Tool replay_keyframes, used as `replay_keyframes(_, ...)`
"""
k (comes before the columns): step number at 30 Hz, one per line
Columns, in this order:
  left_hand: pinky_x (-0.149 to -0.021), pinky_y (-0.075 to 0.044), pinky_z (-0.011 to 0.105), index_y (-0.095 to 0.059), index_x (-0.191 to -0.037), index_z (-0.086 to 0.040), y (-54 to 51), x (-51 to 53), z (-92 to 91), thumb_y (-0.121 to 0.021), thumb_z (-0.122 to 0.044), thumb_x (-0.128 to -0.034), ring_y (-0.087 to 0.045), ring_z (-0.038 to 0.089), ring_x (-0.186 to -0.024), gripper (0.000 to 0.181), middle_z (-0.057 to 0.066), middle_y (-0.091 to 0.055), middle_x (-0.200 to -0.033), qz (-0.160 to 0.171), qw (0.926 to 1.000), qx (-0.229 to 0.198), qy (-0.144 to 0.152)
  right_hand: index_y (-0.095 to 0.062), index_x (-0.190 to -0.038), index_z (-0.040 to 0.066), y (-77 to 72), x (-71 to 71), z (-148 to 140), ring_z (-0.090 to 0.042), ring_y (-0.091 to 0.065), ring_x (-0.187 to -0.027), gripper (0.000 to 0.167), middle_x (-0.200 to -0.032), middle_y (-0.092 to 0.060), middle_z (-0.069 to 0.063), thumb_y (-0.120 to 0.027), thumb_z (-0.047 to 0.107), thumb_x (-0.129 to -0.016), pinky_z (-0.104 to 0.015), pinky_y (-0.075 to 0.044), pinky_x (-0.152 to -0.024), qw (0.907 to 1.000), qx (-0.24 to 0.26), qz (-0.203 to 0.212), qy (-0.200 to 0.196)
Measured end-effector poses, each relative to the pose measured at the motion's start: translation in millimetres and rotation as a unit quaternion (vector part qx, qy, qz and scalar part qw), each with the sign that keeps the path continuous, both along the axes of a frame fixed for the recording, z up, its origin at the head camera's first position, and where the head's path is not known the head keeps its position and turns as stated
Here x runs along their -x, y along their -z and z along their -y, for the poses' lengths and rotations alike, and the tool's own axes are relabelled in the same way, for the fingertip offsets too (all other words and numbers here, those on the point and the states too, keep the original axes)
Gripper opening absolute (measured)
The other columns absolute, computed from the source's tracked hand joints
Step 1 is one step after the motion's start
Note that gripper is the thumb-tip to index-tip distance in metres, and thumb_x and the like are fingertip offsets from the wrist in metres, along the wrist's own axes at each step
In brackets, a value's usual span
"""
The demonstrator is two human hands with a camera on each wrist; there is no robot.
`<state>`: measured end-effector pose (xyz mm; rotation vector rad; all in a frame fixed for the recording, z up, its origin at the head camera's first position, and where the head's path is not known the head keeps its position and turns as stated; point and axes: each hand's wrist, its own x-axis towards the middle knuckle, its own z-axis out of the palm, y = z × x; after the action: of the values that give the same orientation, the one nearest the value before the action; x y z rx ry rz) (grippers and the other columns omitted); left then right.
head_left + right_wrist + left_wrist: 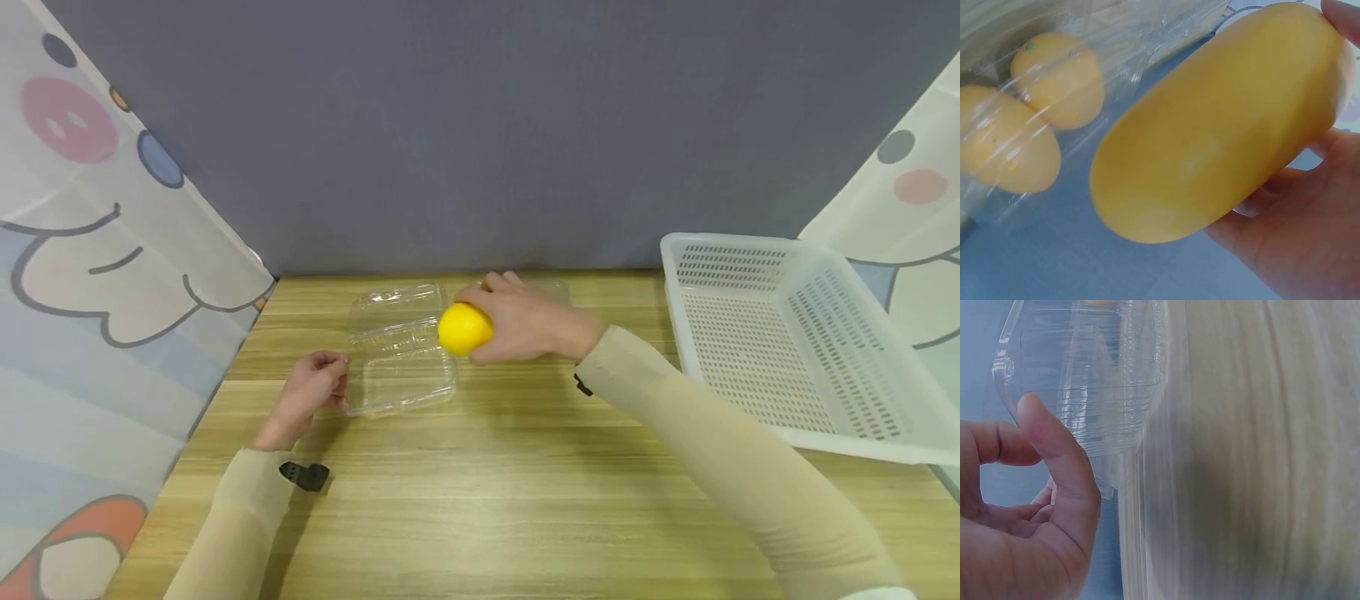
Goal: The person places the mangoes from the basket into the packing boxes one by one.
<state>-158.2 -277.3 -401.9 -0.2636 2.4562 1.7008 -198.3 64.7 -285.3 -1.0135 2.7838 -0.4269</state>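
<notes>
In the head view, my right hand [528, 323] grips a smooth yellow oblong object [464, 328] above the table, close to the right edge of a clear plastic clamshell box [408, 375]. The right wrist view shows that object's long rounded body [1210, 137] with fingers around its far end. My left hand [306, 390] pinches the box's left rim between thumb and finger, as the left wrist view also shows. The box stands open, its lid folded back. Two orange fruits [1060, 81] lie in clear plastic in the right wrist view; my right hand hides them in the head view.
A white perforated basket [772, 358] stands on the right of the wooden table [480, 508]. Part of another clear container [553, 289] shows behind my right hand. A grey wall [465, 142] closes the back, and printed cloth [82, 275] hangs at the sides.
</notes>
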Motion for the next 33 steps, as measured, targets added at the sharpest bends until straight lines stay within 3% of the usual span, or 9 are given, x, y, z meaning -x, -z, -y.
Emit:
replay_keyframes(7, -0.061, -0.058, 0.029, -0.044, -0.135, 0.015, 4.7, 2.3, -3.0, -0.045, -0.013, -0.1046, -0.055, 0.013, -0.068, 0.041, 0.011, -0.055, -0.086, 0.004, 0.9999, -0.012, 0.002, -0.052, -0.147, 0.024, 9.0, -3.5, 8.0, -0.024, -0.045, -0.114, 0.077, -0.125, -0.053, -0.004, -0.075, 0.045, -0.076, -0.044, -0.043, -0.095, 1.0000, 0.002, 0.001, -0.007)
replay_keyframes(21, -0.063, -0.059, 0.030, -0.043, -0.137, 0.014, 2.3, -1.0, 1.8, -0.045, -0.014, -0.1055, -0.054, 0.014, -0.072, 0.042, 0.013, -0.055, -0.090, 0.000, 1.0000, -0.002, 0.001, -0.053, -0.145, 0.026, 21.2, -8.3, 28.2, -0.020, -0.043, -0.109, 0.074, -0.116, -0.051, -0.001, -0.072, 0.043, -0.076, -0.041, -0.044, -0.088, 0.9995, 0.009, -0.016, -0.025)
replay_keyframes(27, -0.063, -0.059, 0.030, -0.043, -0.136, 0.015, 0.6, -0.8, -0.3, -0.044, -0.014, -0.1058, -0.054, 0.013, -0.070, 0.042, 0.010, -0.055, -0.087, -0.004, 1.0000, -0.002, 0.005, -0.051, -0.148, 0.029, 26.7, -9.5, 39.0, -0.020, -0.042, -0.110, 0.075, -0.122, -0.052, -0.001, -0.074, 0.045, -0.078, -0.038, -0.043, -0.089, 0.9994, 0.001, -0.013, -0.033)
replay_keyframes(33, -0.062, -0.059, 0.030, -0.042, -0.136, 0.015, 0.8, -2.3, 1.0, -0.044, -0.014, -0.1060, -0.055, 0.014, -0.069, 0.041, 0.010, -0.055, -0.085, -0.002, 1.0000, -0.003, 0.008, -0.050, -0.148, 0.029, 36.2, -11.8, 53.6, -0.022, -0.043, -0.114, 0.076, -0.127, -0.052, -0.003, -0.074, 0.046, -0.078, -0.043, -0.042, -0.097, 0.9987, 0.003, -0.005, -0.050)
